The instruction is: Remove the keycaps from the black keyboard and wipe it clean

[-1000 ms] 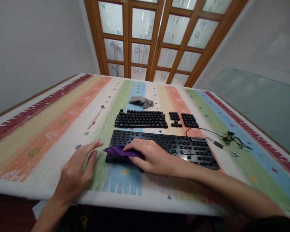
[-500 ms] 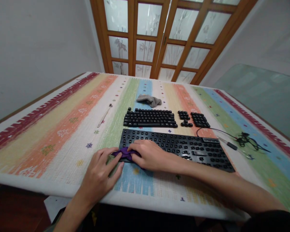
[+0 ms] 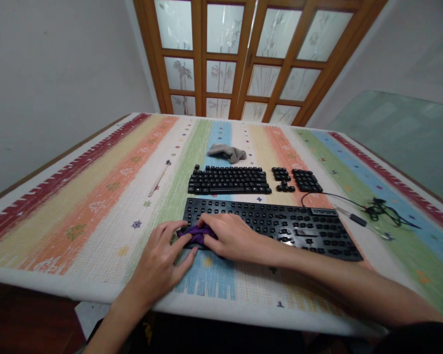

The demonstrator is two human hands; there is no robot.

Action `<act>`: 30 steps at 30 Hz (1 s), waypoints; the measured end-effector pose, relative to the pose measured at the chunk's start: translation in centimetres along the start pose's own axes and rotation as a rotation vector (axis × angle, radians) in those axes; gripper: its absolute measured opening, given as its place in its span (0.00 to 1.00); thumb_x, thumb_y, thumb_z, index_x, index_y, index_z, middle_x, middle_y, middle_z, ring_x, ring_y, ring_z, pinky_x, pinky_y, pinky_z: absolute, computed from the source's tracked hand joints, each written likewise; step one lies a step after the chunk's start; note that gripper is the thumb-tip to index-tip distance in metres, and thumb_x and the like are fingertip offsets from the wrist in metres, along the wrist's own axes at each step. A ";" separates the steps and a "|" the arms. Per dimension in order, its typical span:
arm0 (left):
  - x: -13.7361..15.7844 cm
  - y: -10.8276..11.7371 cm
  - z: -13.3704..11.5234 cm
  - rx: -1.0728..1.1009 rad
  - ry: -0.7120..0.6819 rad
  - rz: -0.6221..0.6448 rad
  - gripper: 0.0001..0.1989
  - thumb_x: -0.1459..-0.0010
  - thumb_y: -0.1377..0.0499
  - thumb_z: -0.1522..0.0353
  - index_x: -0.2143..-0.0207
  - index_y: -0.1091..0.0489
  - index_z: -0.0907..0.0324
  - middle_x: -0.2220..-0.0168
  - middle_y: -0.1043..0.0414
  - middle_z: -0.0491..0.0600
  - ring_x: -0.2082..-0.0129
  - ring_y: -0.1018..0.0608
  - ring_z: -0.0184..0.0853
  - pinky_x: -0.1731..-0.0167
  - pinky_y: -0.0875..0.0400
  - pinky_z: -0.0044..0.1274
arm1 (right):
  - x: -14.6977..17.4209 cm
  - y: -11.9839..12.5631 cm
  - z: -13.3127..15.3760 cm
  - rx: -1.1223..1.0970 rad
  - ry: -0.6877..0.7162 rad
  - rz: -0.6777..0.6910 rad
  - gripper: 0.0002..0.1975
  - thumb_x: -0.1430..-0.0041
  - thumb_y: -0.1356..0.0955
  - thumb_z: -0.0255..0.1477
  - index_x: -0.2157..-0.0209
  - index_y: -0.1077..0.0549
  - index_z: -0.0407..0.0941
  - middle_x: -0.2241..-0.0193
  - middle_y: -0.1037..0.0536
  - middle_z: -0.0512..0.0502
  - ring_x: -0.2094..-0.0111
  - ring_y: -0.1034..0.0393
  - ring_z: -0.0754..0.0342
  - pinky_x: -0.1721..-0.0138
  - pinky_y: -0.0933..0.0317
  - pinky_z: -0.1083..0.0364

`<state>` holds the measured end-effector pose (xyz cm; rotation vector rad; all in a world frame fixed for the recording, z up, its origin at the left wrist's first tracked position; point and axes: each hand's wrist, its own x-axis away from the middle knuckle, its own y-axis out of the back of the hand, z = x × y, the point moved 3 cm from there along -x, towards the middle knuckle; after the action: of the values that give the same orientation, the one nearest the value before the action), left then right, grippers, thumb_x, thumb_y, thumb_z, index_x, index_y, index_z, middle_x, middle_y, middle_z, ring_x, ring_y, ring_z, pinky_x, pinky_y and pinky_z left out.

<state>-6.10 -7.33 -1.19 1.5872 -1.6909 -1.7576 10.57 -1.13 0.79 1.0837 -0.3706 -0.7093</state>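
Note:
A black keyboard base point(image 3: 251, 211) without its keycaps lies on the striped tablecloth, one small strip near its right side shining. My right hand point(image 3: 231, 236) reaches across it, fingers bent and closed on a bunched purple cloth point(image 3: 196, 232) pressed against the left end of the base. At that same end is my left hand point(image 3: 162, 253), its fingers spread. Its index fingertip touches the purple cloth, and its thumb lies by the front edge of the base. Part of the cloth and the keyboard's front left is hidden under my hands.
Behind the base sit loose black keycaps point(image 3: 227, 180) in keyboard order, with a number pad group point(image 3: 306, 180) to their right. A grey cloth point(image 3: 227, 153) lies farther back. To the left is a toothbrush point(image 3: 160, 178); a coiled cable point(image 3: 378, 210) rests at right.
Both hands and the purple cloth have shifted slightly right along the keyboard's left end. My left thumb has moved right along the front edge. The camera view has moved a little too.

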 end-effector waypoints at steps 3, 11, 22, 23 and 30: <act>-0.1 0.0 -0.1 0.016 0.011 -0.013 0.08 0.38 0.42 0.69 0.58 0.28 0.60 0.50 0.32 0.57 0.50 0.30 0.46 0.51 0.31 0.40 | 0.1 0.0 -0.1 0.021 -0.013 -0.005 0.05 0.40 0.35 0.27 0.62 0.30 0.43 0.69 0.22 0.47 0.72 0.33 0.54 0.70 0.49 0.56; -0.5 -0.2 -0.2 0.019 0.023 -0.014 0.07 0.39 0.42 0.68 0.59 0.28 0.59 0.50 0.33 0.56 0.49 0.31 0.46 0.50 0.31 0.40 | 0.1 0.2 -0.5 -0.191 -0.054 0.006 0.06 0.42 0.34 0.26 0.61 0.29 0.43 0.74 0.26 0.50 0.73 0.35 0.56 0.71 0.49 0.58; -0.8 -0.3 0.0 -0.009 -0.015 0.032 0.08 0.40 0.40 0.65 0.60 0.29 0.59 0.49 0.34 0.57 0.49 0.31 0.46 0.50 0.31 0.42 | -0.5 0.9 -1.1 -0.305 -0.065 0.054 0.05 0.47 0.33 0.23 0.66 0.28 0.43 0.75 0.27 0.51 0.73 0.35 0.56 0.71 0.48 0.59; -0.8 -0.4 0.1 -0.009 -0.017 0.036 0.08 0.39 0.39 0.65 0.60 0.29 0.59 0.49 0.33 0.57 0.49 0.31 0.46 0.50 0.31 0.41 | -0.6 1.0 -1.2 -0.311 -0.061 0.060 0.05 0.47 0.33 0.23 0.66 0.28 0.43 0.75 0.27 0.51 0.73 0.35 0.56 0.71 0.48 0.59; -1.3 -0.5 0.2 0.010 -0.048 0.077 0.09 0.39 0.40 0.65 0.58 0.29 0.60 0.47 0.34 0.56 0.47 0.32 0.46 0.49 0.31 0.41 | -1.1 1.6 -2.0 -0.401 -0.092 0.066 0.05 0.48 0.33 0.22 0.67 0.27 0.42 0.70 0.25 0.49 0.68 0.33 0.56 0.67 0.43 0.59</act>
<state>-5.50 -6.11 -0.96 1.4744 -1.7609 -1.7657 11.56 1.42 1.42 0.6591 -0.3239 -0.7388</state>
